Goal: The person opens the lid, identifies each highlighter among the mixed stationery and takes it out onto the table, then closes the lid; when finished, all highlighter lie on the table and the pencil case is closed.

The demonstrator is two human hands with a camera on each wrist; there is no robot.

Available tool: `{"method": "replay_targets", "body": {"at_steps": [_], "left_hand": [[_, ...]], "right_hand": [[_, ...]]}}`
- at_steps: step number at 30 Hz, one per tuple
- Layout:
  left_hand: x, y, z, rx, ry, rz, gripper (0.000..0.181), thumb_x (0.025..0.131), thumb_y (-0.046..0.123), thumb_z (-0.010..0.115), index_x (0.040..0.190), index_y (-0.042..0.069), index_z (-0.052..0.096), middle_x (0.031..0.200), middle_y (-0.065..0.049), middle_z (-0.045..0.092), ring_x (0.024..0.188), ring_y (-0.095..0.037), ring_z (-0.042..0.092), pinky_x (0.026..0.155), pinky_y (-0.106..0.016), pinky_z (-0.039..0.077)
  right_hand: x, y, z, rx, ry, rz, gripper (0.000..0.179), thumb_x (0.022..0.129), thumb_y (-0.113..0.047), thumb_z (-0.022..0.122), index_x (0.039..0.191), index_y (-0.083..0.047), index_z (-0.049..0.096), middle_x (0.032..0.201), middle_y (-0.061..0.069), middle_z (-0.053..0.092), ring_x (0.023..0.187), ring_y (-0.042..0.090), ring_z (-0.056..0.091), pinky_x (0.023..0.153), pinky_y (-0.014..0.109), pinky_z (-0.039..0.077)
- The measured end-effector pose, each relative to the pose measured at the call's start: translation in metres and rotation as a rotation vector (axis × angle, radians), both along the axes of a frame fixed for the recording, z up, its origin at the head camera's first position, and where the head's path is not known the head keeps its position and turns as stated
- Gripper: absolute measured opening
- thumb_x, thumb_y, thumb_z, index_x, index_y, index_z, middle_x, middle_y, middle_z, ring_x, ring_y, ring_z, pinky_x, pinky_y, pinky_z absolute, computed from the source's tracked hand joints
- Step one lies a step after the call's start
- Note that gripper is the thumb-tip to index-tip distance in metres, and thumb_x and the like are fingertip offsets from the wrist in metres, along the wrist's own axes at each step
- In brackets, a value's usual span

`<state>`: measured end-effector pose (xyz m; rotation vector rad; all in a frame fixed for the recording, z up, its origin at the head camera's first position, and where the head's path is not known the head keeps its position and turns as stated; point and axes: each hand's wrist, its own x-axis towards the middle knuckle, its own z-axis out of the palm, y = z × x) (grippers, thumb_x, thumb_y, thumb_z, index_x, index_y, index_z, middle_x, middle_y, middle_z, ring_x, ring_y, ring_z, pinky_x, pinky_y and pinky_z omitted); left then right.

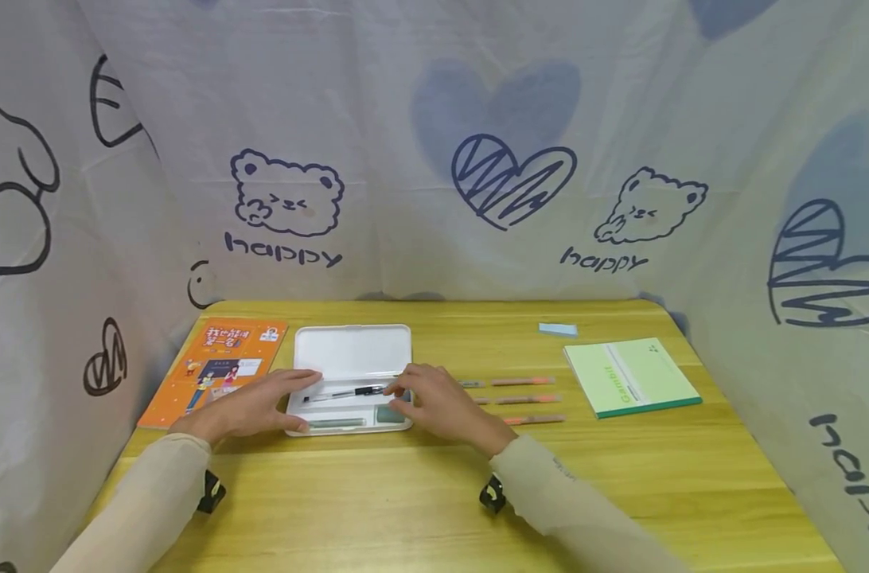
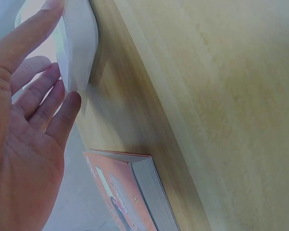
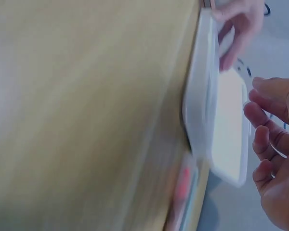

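A white pencil case (image 1: 352, 350) lies with its lid laid back on the wooden table. Inside, a clear pen with a black grip (image 1: 368, 391) rests at a slight slant above a pale green strip (image 1: 337, 422) and a dark green block (image 1: 390, 415). My left hand (image 1: 263, 402) holds the case's left end, thumb at the front corner and fingers by the hinge side. Over the right end hovers my right hand (image 1: 442, 402), its fingers loosely bent near the pen's tip. In the right wrist view nothing shows between the right fingers (image 3: 262, 137).
To the left lies an orange book (image 1: 223, 358). Right of the case are several slim orange-tipped sticks (image 1: 524, 399), partly behind my right hand. Farther right sit a green notebook (image 1: 631, 378) and a small light blue piece (image 1: 558, 329). Printed cloth (image 1: 384, 199) hangs around the table.
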<state>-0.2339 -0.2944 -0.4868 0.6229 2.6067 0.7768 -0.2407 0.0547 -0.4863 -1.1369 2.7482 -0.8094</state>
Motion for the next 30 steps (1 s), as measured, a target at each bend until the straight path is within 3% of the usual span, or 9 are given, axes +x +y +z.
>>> {"method": "replay_targets", "body": {"at_steps": [8,13,21,26,30], "left_hand": [[-0.001,0.002,0.001,-0.009,-0.008,0.005,0.091,0.095,0.046,0.084,0.168,0.012,0.043,0.176,-0.02,0.035,0.16,-0.054,0.03,0.125,-0.077,0.029],[-0.001,0.003,0.001,-0.021,0.003,-0.001,0.091,0.094,0.046,0.085,0.168,0.011,0.044,0.175,-0.021,0.036,0.159,-0.055,0.031,0.125,-0.077,0.03],[-0.002,0.003,-0.001,-0.007,0.011,-0.011,0.089,0.095,0.043,0.085,0.167,0.01,0.044,0.175,-0.022,0.037,0.159,-0.055,0.032,0.126,-0.076,0.031],[-0.001,0.003,0.0,0.001,0.001,-0.007,0.088,0.095,0.041,0.085,0.167,0.01,0.044,0.175,-0.022,0.036,0.159,-0.054,0.031,0.126,-0.075,0.03],[-0.001,0.003,0.001,-0.004,-0.001,-0.01,0.088,0.096,0.042,0.084,0.167,0.009,0.044,0.175,-0.022,0.036,0.159,-0.054,0.031,0.126,-0.075,0.03]], "right_hand": [[0.006,-0.034,-0.014,0.148,0.092,0.028,0.02,0.109,-0.032,0.07,0.121,-0.021,0.082,0.114,-0.008,0.078,0.108,0.01,0.069,0.1,0.031,0.056],[0.008,-0.043,-0.015,0.204,0.167,0.034,0.019,0.109,-0.031,0.069,0.119,-0.021,0.083,0.114,-0.008,0.079,0.108,0.012,0.071,0.101,0.031,0.056],[0.012,-0.057,-0.018,0.299,0.307,0.051,0.018,0.109,-0.03,0.068,0.11,-0.024,0.084,0.099,-0.01,0.079,0.088,0.009,0.071,0.084,0.03,0.056],[0.016,-0.065,-0.021,0.327,0.286,0.038,0.018,0.109,-0.03,0.067,0.108,-0.024,0.084,0.096,-0.008,0.075,0.086,0.009,0.067,0.071,0.025,0.046],[0.017,-0.071,-0.022,0.302,0.227,0.002,0.015,0.108,-0.027,0.07,0.106,-0.022,0.084,0.095,-0.007,0.074,0.085,0.008,0.064,0.069,0.023,0.041]]}}
